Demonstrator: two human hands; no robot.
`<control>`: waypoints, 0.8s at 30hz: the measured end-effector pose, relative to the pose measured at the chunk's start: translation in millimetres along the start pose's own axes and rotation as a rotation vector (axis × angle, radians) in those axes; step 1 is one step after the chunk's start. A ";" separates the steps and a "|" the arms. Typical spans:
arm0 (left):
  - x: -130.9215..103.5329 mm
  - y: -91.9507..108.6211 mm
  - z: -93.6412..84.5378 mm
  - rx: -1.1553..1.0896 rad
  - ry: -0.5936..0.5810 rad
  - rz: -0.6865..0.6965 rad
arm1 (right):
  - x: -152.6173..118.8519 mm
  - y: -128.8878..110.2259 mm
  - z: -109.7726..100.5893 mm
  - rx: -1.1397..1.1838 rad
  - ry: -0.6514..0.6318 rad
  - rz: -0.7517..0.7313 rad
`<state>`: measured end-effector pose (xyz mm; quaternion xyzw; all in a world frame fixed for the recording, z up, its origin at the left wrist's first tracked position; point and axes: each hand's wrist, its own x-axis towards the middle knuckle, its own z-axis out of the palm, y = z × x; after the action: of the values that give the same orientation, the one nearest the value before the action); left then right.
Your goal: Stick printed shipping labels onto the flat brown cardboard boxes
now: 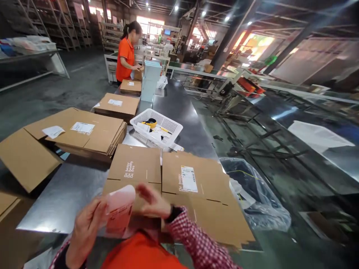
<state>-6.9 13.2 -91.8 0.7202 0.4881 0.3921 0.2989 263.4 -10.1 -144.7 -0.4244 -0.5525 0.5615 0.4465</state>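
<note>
My left hand (89,224) pinches a translucent sheet with a label (120,211) at the bottom centre, and the sheet's upper end curls over. Just right of it, my right hand (153,201) has its fingers spread, blurred by motion, with nothing visible in it. Under and behind the hands lies a flat cardboard box (136,164) printed with white text. Beside that, a stack of flat boxes (207,209) carries a white shipping label (189,178) on top.
A white basket (176,130) with tape and small tools stands behind the boxes on the metal table (67,198). More flat-box stacks (98,130) line the left side. A person in orange (126,54) works at the far end. Plastic wrapping (263,213) hangs at the right.
</note>
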 end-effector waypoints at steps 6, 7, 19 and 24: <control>-5.5 -33.2 -14.3 0.216 0.273 0.042 | 23.0 15.1 90.4 0.005 -0.047 0.028; -7.4 -36.7 -11.3 0.181 0.222 0.073 | 23.0 14.0 86.5 -0.060 -0.043 0.005; 18.3 -46.3 10.9 -0.467 -0.249 -0.414 | 40.7 21.8 87.4 -0.289 0.104 0.015; 26.6 -53.8 20.7 -0.306 -0.261 -0.308 | 56.8 2.3 78.8 -0.351 0.180 -0.079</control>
<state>-8.6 55.7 -139.0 0.6282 0.4841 0.3151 0.5212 173.1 26.0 -143.7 -0.5222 -0.6160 0.3984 0.4349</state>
